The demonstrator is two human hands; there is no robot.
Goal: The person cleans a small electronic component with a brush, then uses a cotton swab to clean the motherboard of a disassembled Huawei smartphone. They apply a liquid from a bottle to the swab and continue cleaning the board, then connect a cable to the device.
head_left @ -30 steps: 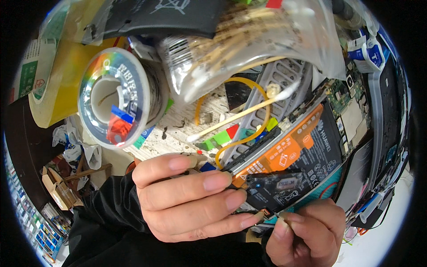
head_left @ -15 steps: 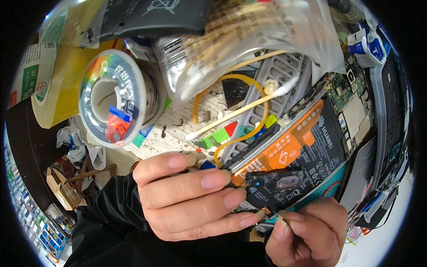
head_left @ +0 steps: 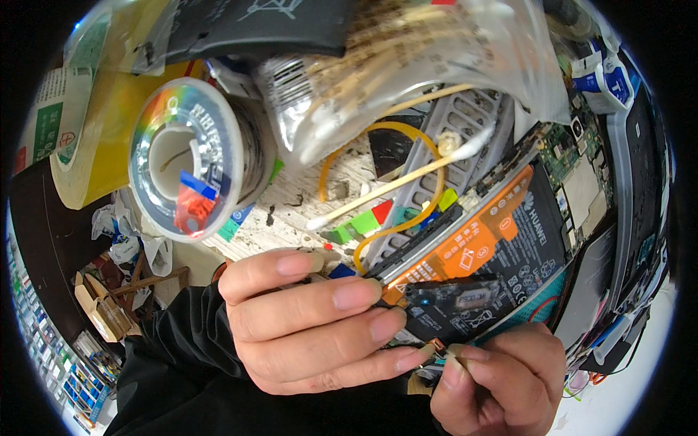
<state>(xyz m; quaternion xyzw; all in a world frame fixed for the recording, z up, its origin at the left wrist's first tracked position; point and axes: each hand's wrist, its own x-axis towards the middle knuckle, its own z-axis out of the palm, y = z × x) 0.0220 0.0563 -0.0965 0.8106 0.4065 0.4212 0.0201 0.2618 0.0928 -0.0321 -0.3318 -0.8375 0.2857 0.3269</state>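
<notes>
An opened phone [head_left: 549, 185] lies tilted on the right, its dark battery [head_left: 502, 251] with an orange label [head_left: 472, 236] and its green circuit board [head_left: 563, 145] exposed. My left hand [head_left: 313, 327] is closed around its near left end; the thumb is hidden. A small black module [head_left: 454, 296] rests over the near part of the battery, beside my left fingertips. By the phone's near edge, my right hand [head_left: 502, 374] makes a pinch with thumb and forefinger, next to a small copper-coloured piece [head_left: 437, 346]. Whatever sits in that pinch is too small to name.
A solder wire spool [head_left: 185, 160] stands at the left. A clear bag of cotton swabs [head_left: 407, 58] lies at the back. In front are a loose cotton swab [head_left: 400, 178], a yellow rubber band [head_left: 400, 229] and a grey slotted strip [head_left: 465, 120]. More phone parts [head_left: 640, 167] crowd the right.
My right hand has shifted very slightly left at the phone's near edge. The view has moved a little; my left hand keeps its grip.
</notes>
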